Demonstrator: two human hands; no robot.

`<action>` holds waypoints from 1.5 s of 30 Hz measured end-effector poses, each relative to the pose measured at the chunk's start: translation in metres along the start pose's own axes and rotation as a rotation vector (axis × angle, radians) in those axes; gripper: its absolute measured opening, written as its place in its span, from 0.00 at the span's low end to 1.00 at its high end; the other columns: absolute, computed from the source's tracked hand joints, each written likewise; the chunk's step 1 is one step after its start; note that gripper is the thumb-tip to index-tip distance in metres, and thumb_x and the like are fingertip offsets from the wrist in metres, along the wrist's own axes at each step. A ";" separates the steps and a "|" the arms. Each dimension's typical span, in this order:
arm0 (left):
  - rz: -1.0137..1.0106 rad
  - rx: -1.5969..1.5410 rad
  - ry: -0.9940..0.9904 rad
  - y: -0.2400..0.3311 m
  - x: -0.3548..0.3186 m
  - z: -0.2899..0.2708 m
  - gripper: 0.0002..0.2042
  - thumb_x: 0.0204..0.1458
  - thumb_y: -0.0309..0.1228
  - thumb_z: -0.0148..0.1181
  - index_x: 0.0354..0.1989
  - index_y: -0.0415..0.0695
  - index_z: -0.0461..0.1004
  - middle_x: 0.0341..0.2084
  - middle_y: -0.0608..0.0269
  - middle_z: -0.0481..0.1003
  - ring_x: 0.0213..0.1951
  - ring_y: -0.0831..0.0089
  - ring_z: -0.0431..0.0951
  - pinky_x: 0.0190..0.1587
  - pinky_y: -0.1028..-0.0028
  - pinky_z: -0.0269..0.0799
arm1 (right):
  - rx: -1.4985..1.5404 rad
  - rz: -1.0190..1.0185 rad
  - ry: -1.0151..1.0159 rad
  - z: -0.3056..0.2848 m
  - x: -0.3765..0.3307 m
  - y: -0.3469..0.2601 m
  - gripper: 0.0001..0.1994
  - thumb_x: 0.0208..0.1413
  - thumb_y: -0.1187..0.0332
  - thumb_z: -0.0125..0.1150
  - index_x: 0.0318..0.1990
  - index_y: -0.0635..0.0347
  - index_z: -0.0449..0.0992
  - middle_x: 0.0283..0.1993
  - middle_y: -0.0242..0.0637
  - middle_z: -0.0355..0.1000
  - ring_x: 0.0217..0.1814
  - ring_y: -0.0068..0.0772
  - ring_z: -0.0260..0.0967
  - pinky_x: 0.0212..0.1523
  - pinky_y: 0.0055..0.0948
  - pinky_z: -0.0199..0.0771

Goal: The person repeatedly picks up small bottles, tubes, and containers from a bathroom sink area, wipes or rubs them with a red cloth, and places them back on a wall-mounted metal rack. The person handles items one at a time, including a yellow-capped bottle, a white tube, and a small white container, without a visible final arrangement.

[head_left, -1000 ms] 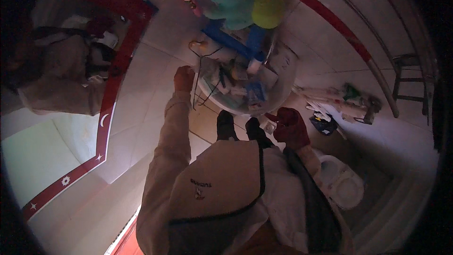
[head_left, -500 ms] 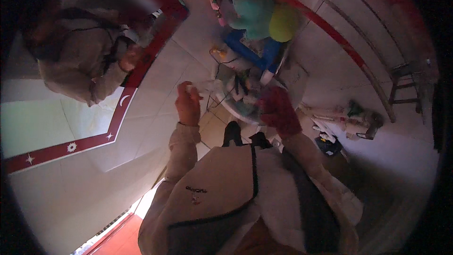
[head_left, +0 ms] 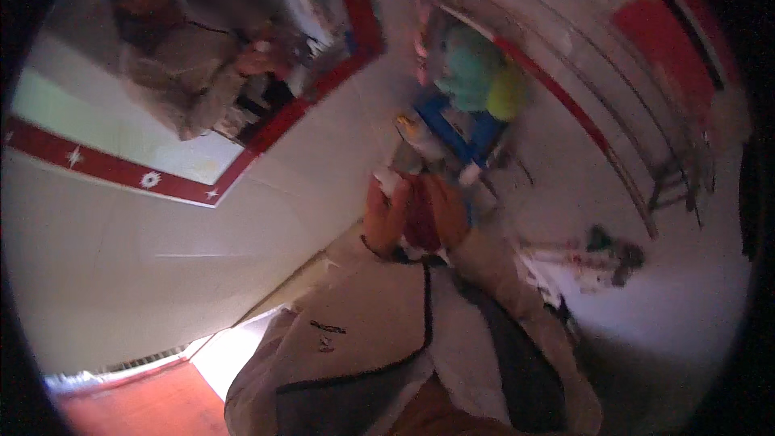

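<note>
My left hand (head_left: 383, 214) and my right hand (head_left: 450, 208) are close together in front of my chest, fingers closed. Between them is a bunched dark red cloth-like thing (head_left: 421, 222), which both hands press or grip; blur hides its exact shape. A small white piece (head_left: 388, 182) shows at the left hand's fingertips, too smeared to name. Just beyond the hands sits a blue frame-like tray (head_left: 452, 131), with a soft teal thing (head_left: 468, 73) and a yellow-green one (head_left: 506, 90) above it.
At the left hangs a mirror with a red border (head_left: 178, 187), reflecting a person in a beige jacket. Curved rails (head_left: 565, 105) run along the right wall, with a small dark ladder-like stand (head_left: 674, 186). Clutter (head_left: 597, 258) lies at the lower right.
My hands have come together from apart: the left moved right, the right moved left. The dark red thing, earlier at my right hand, is now between both. The view has shifted.
</note>
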State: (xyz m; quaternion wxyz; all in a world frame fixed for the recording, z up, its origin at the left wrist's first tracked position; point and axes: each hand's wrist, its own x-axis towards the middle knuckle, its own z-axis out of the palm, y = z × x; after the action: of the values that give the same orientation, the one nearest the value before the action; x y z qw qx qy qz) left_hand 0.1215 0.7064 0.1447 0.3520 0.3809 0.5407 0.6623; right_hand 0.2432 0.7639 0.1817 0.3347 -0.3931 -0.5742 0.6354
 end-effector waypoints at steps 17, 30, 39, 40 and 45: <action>0.147 -0.272 -0.018 0.045 0.023 0.010 0.16 0.64 0.29 0.44 0.58 0.42 0.60 0.46 0.63 0.68 0.47 0.77 0.68 0.51 0.76 0.65 | -0.314 -0.530 0.017 0.026 0.007 -0.011 0.21 0.65 0.60 0.46 0.59 0.65 0.66 0.53 0.49 0.71 0.52 0.44 0.71 0.52 0.36 0.70; -0.151 -0.423 -0.245 0.060 0.050 -0.005 0.11 0.61 0.27 0.48 0.50 0.39 0.67 0.50 0.56 0.71 0.53 0.67 0.70 0.60 0.66 0.62 | -0.288 -0.343 -0.082 -0.007 0.012 -0.026 0.27 0.54 0.64 0.66 0.60 0.62 0.65 0.52 0.38 0.72 0.53 0.30 0.70 0.53 0.31 0.71; 0.180 -0.168 -0.801 0.044 0.088 -0.019 0.08 0.59 0.31 0.50 0.43 0.41 0.67 0.49 0.53 0.74 0.54 0.64 0.71 0.66 0.57 0.53 | 0.529 -0.099 -0.295 0.003 0.010 -0.010 0.22 0.59 0.59 0.59 0.56 0.62 0.67 0.50 0.41 0.71 0.50 0.34 0.71 0.53 0.33 0.70; 0.189 -0.190 -0.848 0.046 0.091 -0.017 0.09 0.59 0.32 0.50 0.43 0.41 0.67 0.49 0.53 0.74 0.55 0.64 0.71 0.67 0.57 0.51 | 0.626 -0.034 -0.376 0.002 0.010 -0.009 0.21 0.60 0.57 0.57 0.54 0.62 0.67 0.48 0.41 0.72 0.47 0.35 0.72 0.50 0.33 0.73; 0.099 -0.295 -0.943 0.046 0.093 -0.012 0.15 0.59 0.39 0.51 0.47 0.40 0.67 0.52 0.53 0.72 0.57 0.64 0.70 0.66 0.58 0.53 | 0.899 0.310 -0.663 -0.006 0.014 0.012 0.20 0.65 0.53 0.48 0.51 0.61 0.70 0.42 0.39 0.75 0.41 0.34 0.75 0.42 0.32 0.77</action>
State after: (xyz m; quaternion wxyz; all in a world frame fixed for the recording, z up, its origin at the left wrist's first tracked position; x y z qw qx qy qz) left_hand 0.0650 0.7747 0.2003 0.5768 0.6102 0.2042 0.5032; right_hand 0.2424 0.7779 0.1678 0.1740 -0.0717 -0.2580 0.9476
